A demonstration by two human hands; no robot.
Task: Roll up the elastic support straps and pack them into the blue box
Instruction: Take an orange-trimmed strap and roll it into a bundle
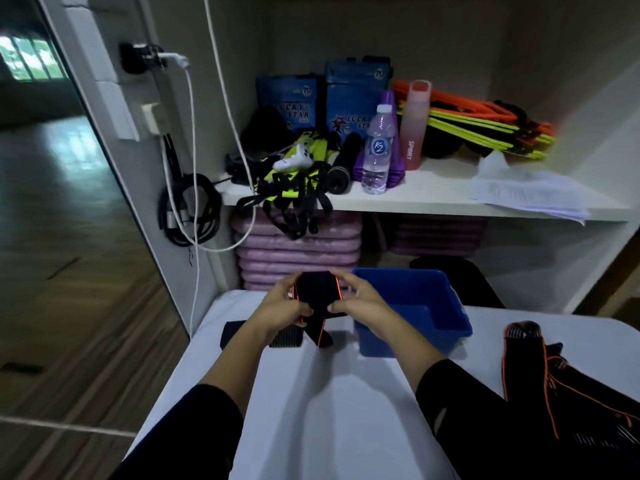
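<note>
Desk [329, 393]: white, carries all items.

Blue box [408, 344]: open-topped, stands on the desk just right of the hands.

Loose straps [554, 386]: black with orange edging, heaped at the desk's right side, apart from the box, not yet rolled.

Strap [316, 292] in work: held up off the desk between both hands. The upper part is wound into a roll, axis running left–right. Its tail [317, 332] hangs down toward the desk.

Flat black piece [239, 334]: on the desk below the left wrist. Cannot tell whether it is this strap's end.

Left hand [284, 306]: fingers curled round the roll's left end. Right hand [360, 299]: clasps the right end.

Judgement: rolling is unfinished — the tail has to be wound in first. The box lies to the right of the roll, roughly along its axis, so the right hand is nearer for the drop-in.
</note>
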